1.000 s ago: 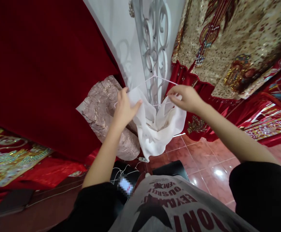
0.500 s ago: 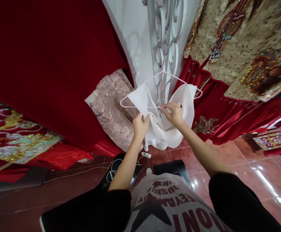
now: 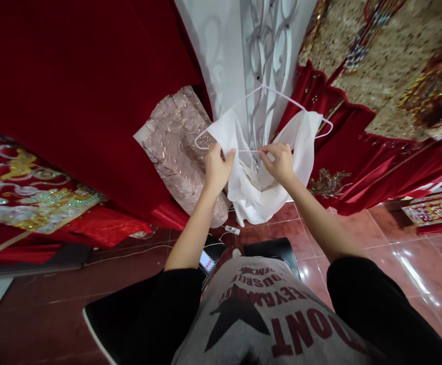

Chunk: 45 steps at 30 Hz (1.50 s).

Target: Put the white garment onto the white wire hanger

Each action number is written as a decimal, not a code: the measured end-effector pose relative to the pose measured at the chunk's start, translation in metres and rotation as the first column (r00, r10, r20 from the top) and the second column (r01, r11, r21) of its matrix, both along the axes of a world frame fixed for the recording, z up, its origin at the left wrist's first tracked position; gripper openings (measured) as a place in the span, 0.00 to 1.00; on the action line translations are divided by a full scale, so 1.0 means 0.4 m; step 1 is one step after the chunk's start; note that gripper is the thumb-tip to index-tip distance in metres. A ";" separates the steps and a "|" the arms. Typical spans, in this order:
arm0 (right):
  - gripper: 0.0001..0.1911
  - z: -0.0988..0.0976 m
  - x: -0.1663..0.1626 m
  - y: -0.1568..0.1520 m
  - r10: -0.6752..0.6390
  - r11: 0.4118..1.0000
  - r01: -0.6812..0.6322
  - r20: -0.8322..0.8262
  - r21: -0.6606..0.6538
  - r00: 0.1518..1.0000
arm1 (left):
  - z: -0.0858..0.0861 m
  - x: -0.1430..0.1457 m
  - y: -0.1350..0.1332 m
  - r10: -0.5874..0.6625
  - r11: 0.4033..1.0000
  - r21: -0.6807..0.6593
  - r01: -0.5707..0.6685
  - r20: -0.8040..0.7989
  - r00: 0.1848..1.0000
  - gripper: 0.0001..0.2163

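Note:
A white garment (image 3: 261,187) hangs on a thin pale hanger (image 3: 282,96) in front of a silver ornate stand (image 3: 264,45). My left hand (image 3: 216,167) is closed on the garment's left front edge, just under the hanger's bottom bar. My right hand (image 3: 280,161) pinches the fabric near the middle of that bar. The two hands are a short way apart. The garment's lower part sags in folds toward the floor.
A dark red velvet curtain (image 3: 72,91) fills the left. A pink-gold embroidered garment (image 3: 175,147) hangs beside the white one. Red and gold sequined dresses (image 3: 388,76) hang on the right. Below are red glossy floor tiles (image 3: 358,253), a black stool (image 3: 270,249) and white cables.
My hands came in from the hanger's shoulders to the middle of the garment's front. Hanger and garment now sit a little higher in view.

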State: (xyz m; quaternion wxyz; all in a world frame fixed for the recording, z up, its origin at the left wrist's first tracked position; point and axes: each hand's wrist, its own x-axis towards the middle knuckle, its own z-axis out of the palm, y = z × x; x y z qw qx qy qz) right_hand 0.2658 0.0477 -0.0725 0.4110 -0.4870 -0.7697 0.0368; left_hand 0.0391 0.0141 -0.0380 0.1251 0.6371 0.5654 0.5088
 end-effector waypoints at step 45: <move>0.17 0.048 0.161 0.067 -0.333 0.938 0.346 -0.274 -0.001 0.902 | 0.115 -0.068 -0.094 -0.003 0.936 -0.149 0.318 0.903 0.430 0.30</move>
